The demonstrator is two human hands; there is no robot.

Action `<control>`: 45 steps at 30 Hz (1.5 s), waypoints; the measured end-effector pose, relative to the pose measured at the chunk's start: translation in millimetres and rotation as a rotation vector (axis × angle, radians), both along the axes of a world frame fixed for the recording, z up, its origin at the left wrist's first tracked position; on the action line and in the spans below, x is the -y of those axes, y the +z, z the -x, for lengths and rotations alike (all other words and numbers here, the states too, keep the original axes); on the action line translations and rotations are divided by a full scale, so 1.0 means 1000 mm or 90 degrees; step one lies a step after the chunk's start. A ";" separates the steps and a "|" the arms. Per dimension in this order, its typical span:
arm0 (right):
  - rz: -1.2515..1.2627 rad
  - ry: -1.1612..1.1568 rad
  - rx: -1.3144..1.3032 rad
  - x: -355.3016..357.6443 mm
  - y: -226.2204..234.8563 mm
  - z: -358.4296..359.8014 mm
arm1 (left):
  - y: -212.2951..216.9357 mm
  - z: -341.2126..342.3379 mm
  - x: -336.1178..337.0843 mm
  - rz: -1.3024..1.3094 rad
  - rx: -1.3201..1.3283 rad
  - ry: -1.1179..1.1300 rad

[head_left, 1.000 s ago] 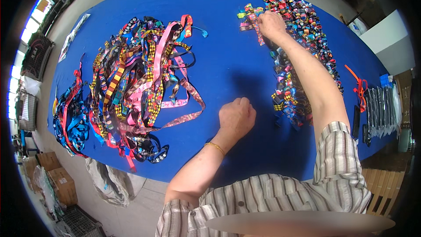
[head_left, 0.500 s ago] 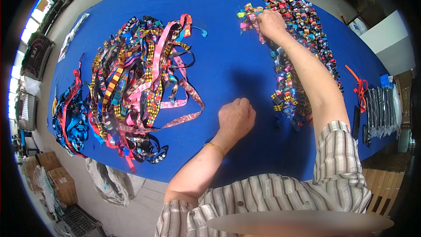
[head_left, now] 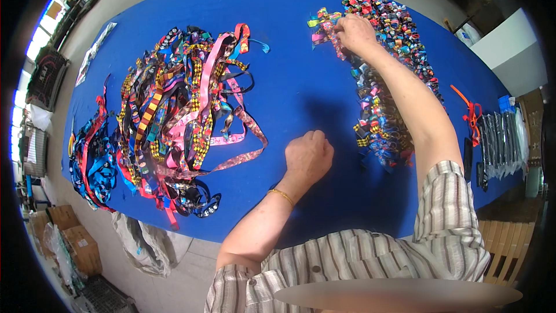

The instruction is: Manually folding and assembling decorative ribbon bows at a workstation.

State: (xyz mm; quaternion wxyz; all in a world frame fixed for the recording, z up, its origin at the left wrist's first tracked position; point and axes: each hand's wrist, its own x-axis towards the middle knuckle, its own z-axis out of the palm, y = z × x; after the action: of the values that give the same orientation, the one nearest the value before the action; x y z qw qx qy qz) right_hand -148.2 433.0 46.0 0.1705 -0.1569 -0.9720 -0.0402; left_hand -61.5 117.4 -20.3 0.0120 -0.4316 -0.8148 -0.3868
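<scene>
My right hand (head_left: 354, 33) reaches far across the blue table (head_left: 289, 87) and is closed on a small bunch of colourful ribbon bows (head_left: 324, 25) at the left edge of a long heap of finished bows (head_left: 387, 69). My left hand (head_left: 308, 155) rests as a loose fist on the bare blue cloth near the table's front, holding nothing I can see. A gold bracelet (head_left: 282, 196) sits on that wrist. A big tangle of loose patterned ribbons (head_left: 184, 110) lies to the left of my left hand.
A second pile of blue and red ribbons (head_left: 92, 156) lies at the far left edge. Red straps (head_left: 470, 111) and dark packets (head_left: 498, 142) sit at the right end. Cardboard boxes (head_left: 69, 235) and a plastic bag (head_left: 142, 237) stand on the floor below the table.
None of the piles has shifted. My right hand has worked the bunch of bows slightly; my left fist has stayed where it was.
</scene>
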 end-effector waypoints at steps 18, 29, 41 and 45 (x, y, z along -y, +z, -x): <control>0.229 0.633 -0.033 0.257 -0.021 -0.248 | -0.002 0.000 0.002 0.029 -0.027 -0.004; 0.340 0.557 -0.052 0.271 -0.058 -0.263 | -0.001 -0.003 0.003 0.000 -0.051 0.030; 0.401 0.591 -0.096 0.269 -0.064 -0.263 | 0.000 -0.006 0.003 0.013 -0.096 0.033; 0.421 0.593 -0.092 0.269 -0.063 -0.263 | 0.000 -0.006 0.004 0.026 -0.100 0.025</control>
State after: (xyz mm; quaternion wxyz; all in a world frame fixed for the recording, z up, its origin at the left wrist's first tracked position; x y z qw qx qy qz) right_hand 114.7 164.4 -17.2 0.1778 0.2403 -0.8854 0.3558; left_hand -55.3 113.0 -20.3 0.0747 -0.4446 -0.8275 -0.3347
